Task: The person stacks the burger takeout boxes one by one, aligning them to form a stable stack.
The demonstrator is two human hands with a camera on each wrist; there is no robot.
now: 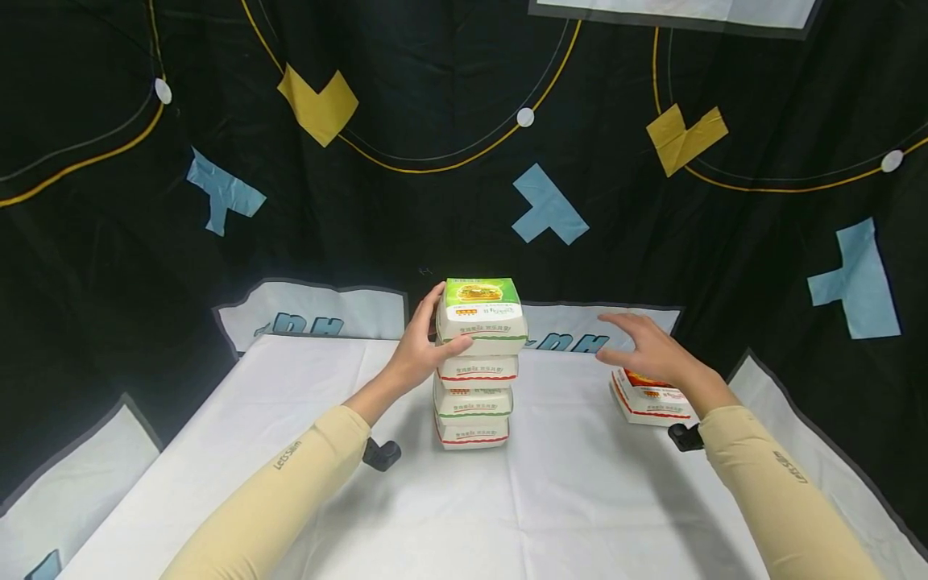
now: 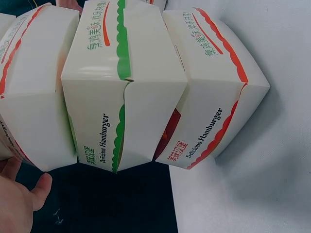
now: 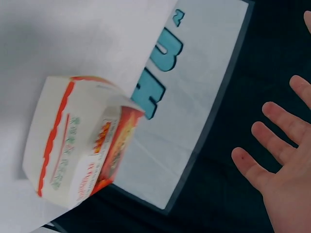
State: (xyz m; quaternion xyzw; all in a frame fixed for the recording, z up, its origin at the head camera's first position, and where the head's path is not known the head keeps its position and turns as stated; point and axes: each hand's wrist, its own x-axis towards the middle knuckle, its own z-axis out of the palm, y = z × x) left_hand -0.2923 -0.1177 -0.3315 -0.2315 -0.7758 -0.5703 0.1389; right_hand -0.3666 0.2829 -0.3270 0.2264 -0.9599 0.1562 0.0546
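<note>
Several white hamburger boxes stand stacked on the table, with red-trimmed boxes (image 2: 209, 92) and a green-trimmed box (image 2: 121, 92) below the top one. The top hamburger box (image 1: 484, 322) has a green lid with a burger picture. My left hand (image 1: 420, 350) grips it from the left, thumb on its front and fingers along its far side. To the right, my right hand (image 1: 652, 350) hangs in the air, fingers spread, holding nothing. Below and behind that hand sits a single red-topped hamburger box (image 3: 73, 141), partly hidden by it in the head view.
A white cloth covers the table (image 1: 565, 499). Behind it hangs a black curtain (image 1: 435, 217) with blue and yellow tape pieces. White lettered sheets (image 1: 333, 310) line the table's far edge.
</note>
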